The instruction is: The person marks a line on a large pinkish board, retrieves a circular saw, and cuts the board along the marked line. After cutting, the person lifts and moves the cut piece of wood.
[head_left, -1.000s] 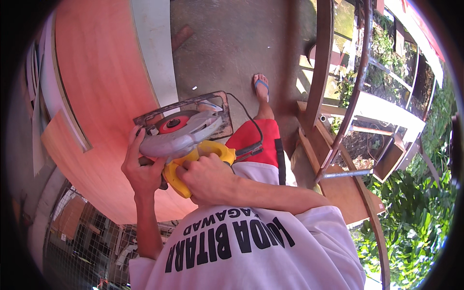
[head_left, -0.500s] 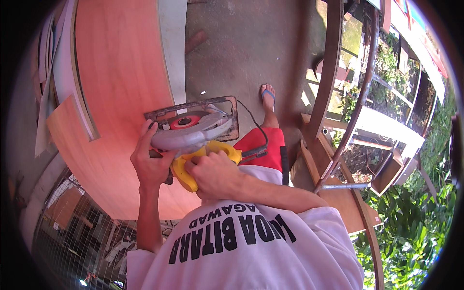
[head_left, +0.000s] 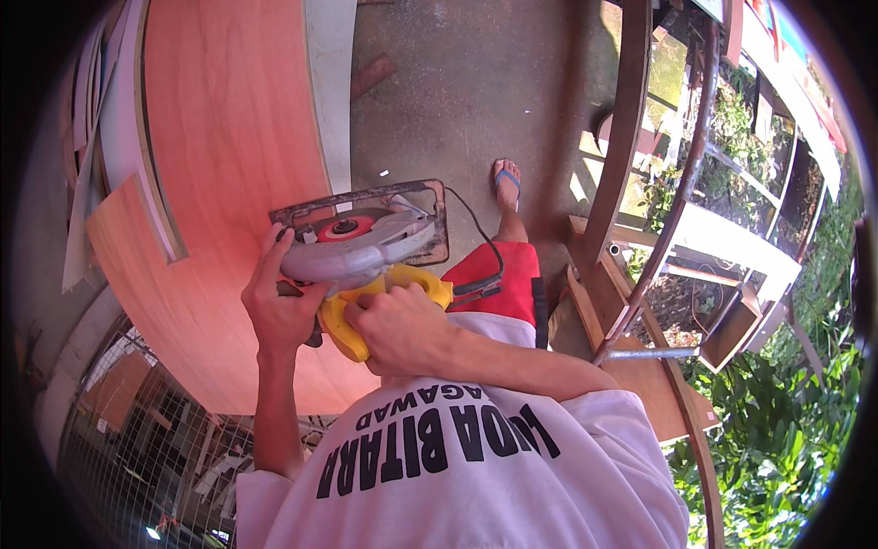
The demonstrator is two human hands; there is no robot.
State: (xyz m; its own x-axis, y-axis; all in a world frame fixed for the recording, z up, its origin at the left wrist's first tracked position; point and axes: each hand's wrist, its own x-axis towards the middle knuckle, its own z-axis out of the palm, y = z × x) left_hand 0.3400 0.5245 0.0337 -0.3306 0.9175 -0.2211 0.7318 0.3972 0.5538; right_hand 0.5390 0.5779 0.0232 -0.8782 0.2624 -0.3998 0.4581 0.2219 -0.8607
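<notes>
A circular saw (head_left: 352,261) with a grey guard, red disc and yellow handle is held in front of my chest, its base plate tilted up. My right hand (head_left: 402,329) is wrapped round the yellow handle. At the saw's left end, my left hand (head_left: 279,297) grips the body, with fingers reaching up to the corner of the metal base plate and the thumb on the near side. A black cord (head_left: 489,233) loops from the plate's right side down to the handle's rear. Beyond and beneath the saw lies a reddish plywood sheet (head_left: 233,119).
A white-edged board (head_left: 330,82) runs along the plywood's right side. Further left stand leaning panels (head_left: 91,156), and a wire mesh (head_left: 155,439) is at lower left. On the right are wooden posts (head_left: 617,137) and a metal pipe frame (head_left: 690,174). My sandalled foot (head_left: 507,183) rests on the concrete floor (head_left: 439,101).
The saw and both hands have shifted very slightly left. My grip on the saw looks the same.
</notes>
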